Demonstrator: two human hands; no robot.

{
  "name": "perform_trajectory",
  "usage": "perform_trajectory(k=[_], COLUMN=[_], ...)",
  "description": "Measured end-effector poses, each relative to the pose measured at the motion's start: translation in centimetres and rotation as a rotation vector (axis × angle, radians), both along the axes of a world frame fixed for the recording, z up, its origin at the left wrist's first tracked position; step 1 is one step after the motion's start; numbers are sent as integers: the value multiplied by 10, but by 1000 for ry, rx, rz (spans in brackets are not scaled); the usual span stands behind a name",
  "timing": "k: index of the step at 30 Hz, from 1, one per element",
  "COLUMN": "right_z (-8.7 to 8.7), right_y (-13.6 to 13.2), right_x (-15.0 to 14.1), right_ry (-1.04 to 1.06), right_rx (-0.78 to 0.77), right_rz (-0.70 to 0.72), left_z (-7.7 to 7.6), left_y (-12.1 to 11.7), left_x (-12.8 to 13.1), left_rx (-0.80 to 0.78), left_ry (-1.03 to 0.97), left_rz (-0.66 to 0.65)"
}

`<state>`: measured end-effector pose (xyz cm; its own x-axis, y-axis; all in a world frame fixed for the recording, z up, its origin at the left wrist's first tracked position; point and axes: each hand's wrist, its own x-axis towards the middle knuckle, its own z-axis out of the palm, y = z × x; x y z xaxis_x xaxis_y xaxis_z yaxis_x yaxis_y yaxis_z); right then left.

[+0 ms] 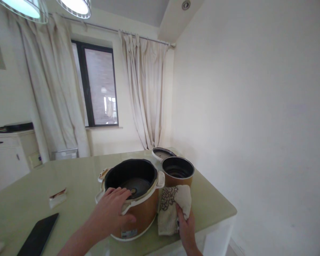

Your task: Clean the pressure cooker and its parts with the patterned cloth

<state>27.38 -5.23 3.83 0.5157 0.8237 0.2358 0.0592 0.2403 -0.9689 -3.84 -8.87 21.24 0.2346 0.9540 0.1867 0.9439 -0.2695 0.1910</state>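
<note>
Camera on my head, above the near side of the table (82, 172). Faces forward across it to the far window (101, 85); wall (250, 106) takes up the right. My left hand (113, 208) and right hand (186, 227) near, low. Ceiling (133, 10) caught at top.

1. A pale wall (256, 106) rises beyond the table's (80, 181) right edge.
2. Past the far edge, cream curtains (146, 81) flank a dark-framed window (101, 81).
3. A white cabinet (6, 156) stands beyond the far left corner.
4. Lit lamps (74, 7) hang overhead.
</note>
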Motion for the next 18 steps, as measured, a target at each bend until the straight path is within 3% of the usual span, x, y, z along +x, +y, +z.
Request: perform_trajectory(k=[3,6,7,9,12,14,15,18], right_z=[27,93,122,179,241,256,256,240], right_y=[0,16,25,50,94,121,132,151], right_x=[-4,-11,-15,-26,-51,-74,-87,-127], right_ry=[-8,-295,-483,-947,-1693,-2030,-2147,-2298], right_rx=[105,438,547,590,495,419,397,450], right_rz=[-186,-266,-205,85,655,914,975,920], left_z=[22,41,44,42,29,20,17,13], left_y=[17,61,77,103,120,122,122,122], left_x=[-13,-27,-30,-33,-34,-35,-36,-40], left_rx=[34,157,172,111,20,16,18,22], left_ry=[-178,-238,-194,-77,-3,-7,-10,-26], left_rz=[-28,167,298,463,466,442,443,450])
